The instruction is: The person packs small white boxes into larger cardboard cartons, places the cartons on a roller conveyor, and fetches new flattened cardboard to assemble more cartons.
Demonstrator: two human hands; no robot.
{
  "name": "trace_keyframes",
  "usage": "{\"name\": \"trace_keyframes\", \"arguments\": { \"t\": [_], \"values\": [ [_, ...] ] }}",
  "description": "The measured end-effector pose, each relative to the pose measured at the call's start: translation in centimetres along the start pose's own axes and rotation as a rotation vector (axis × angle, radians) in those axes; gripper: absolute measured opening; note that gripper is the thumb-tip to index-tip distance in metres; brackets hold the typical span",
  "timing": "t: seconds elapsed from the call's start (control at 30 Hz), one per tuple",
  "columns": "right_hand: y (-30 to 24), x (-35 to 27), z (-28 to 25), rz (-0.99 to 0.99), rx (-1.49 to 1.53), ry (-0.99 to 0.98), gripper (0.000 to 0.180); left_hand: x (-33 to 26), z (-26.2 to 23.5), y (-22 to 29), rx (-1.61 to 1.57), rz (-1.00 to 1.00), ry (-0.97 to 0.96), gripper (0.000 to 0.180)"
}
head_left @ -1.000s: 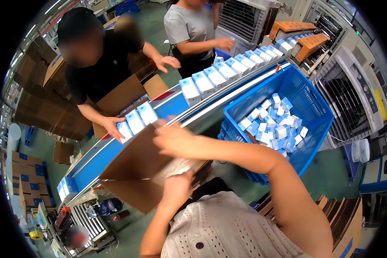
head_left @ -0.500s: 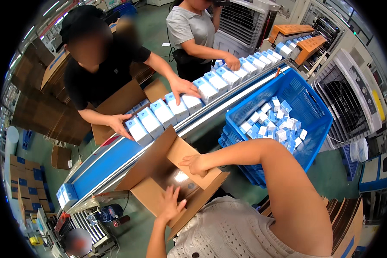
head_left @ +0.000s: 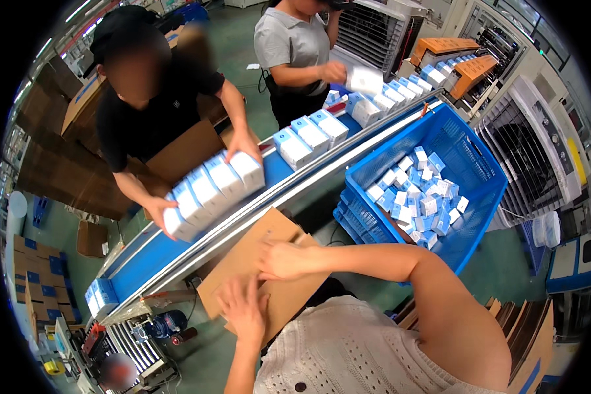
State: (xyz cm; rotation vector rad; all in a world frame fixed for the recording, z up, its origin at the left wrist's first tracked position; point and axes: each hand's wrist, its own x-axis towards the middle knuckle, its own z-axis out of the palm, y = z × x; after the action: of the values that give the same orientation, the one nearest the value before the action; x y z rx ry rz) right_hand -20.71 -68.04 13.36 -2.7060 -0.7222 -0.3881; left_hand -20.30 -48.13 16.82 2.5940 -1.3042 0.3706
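Observation:
A brown cardboard box [head_left: 295, 295] stands in front of my body with its flaps folded down over the top. My left hand [head_left: 244, 307] lies on the near left part of the flaps, fingers spread and slightly blurred. Farther right, my right hand [head_left: 287, 260] presses on the flaps with its fingers bent and together, gripping at the flap's edge. The inside of the box is hidden.
Beyond the box runs a blue conveyor [head_left: 134, 259] with blue-and-white packs [head_left: 294, 146]. A co-worker [head_left: 167, 111] squeezes a row of packs between both hands; another [head_left: 292, 49] lifts a white pack [head_left: 364, 80]. A blue crate [head_left: 492, 190] at right holds small boxes.
The box's flaps have gone from standing up to folded down, my hands moving onto them. The nearer co-worker has pressed several packs together and shifted them left; the other has picked up a pack.

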Motion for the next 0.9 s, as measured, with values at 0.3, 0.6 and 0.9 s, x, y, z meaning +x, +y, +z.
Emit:
{"name": "trace_keyframes", "arguments": {
  "t": [0.3, 0.6, 0.9],
  "values": [
    [5.7, -2.3, 0.3, 0.699, 0.314, 0.458, 0.032, -12.6, 4.2, -12.7, -0.225, -0.459, 0.071, 0.051],
    [-2.6, -1.6, 15.7, 1.042, 1.486, -0.059, 0.065, -26.8, -0.8, -23.8, -2.018, -1.383, 0.148, 0.056],
    [-9.0, 3.2, -6.4, 0.463, 1.146, -0.096, 0.031, -16.4, 14.2, -20.5, -1.861, -1.285, -0.271, 0.063]
  ]
}}
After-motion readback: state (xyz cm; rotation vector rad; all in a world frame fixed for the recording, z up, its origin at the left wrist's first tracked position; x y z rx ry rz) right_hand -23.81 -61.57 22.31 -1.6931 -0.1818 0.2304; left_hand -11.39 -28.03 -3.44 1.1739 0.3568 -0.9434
